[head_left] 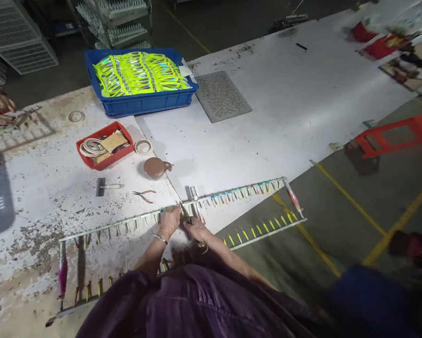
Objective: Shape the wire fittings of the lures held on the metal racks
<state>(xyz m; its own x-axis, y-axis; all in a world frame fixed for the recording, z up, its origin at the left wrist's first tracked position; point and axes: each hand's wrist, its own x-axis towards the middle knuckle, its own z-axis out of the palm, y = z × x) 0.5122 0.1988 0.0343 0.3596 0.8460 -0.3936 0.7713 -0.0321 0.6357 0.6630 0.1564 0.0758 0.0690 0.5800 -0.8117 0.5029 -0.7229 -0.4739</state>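
Observation:
A long metal rack [122,222] lies across the front of the worktable, its bars lined with small, slim, lure-like pieces, many of them yellow-green [266,227]. At the middle of its far bar my left hand [170,221] is closed, fingers pinched at the bar; what sits between them is hidden. Just beside it, my right hand [195,230] is closed around a dark pointed hand tool [185,212], whose tip reaches the bar near my left fingertips. Whether it is pliers or scissors I cannot tell. Pink-and-white end pieces [63,274] join the rack's two bars.
Beyond the rack lie pliers [145,195], a scraper [107,186], a brown round dispenser [155,168], and a red tray [107,162] with tape rolls. A blue crate [150,104] holds bright yellow packets. A co-worker's hands [1,105] are at far left.

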